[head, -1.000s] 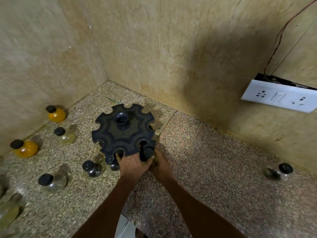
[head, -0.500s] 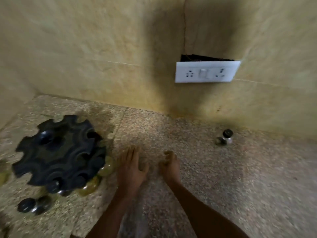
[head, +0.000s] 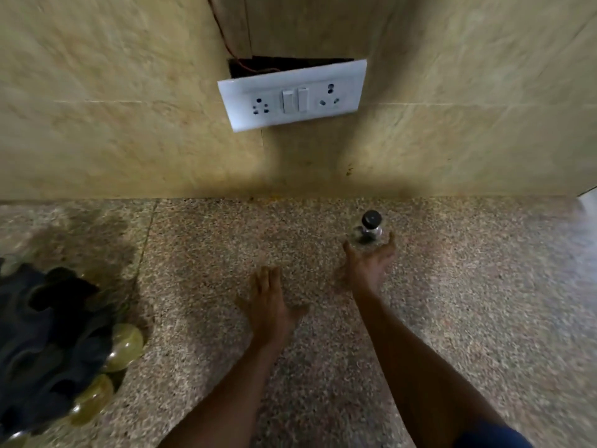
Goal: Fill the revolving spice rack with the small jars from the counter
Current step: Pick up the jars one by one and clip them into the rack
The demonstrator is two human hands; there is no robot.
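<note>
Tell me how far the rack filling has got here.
Done: at least two yellowish jars sit in the rack. In hand: the right hand is open around a dark-capped jar, not yet lifted; the left hand is empty. Left: that jar at least.

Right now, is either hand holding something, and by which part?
The right hand cups the small clear black-capped jar at its lower body; a closed grip cannot be told. The left hand holds nothing.
</note>
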